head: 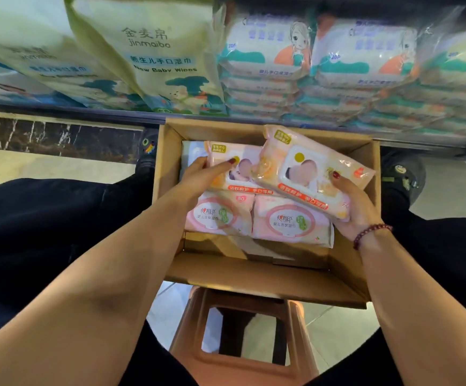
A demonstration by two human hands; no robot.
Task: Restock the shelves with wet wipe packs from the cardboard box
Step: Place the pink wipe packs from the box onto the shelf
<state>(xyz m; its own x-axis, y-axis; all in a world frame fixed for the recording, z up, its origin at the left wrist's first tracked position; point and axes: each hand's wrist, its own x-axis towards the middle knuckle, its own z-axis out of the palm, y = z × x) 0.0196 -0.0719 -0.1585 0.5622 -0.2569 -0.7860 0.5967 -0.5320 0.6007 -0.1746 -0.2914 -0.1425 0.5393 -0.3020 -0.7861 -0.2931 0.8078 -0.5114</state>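
Here the left hand (198,174) grips one peach wet wipe pack (234,168) and the right hand (354,204) grips a second pack (309,174), side by side above the cardboard box (268,277). Beneath both hands two pink packs (290,221) lie in it; beyond them stands the stocked shelf (309,65).

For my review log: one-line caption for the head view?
Left hand grips the left peach pack, right hand the right peach pack, over the cardboard box.

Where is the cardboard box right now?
Centre of the head view: the cardboard box sits between the person's shoes, below the shelf, beyond the stool.
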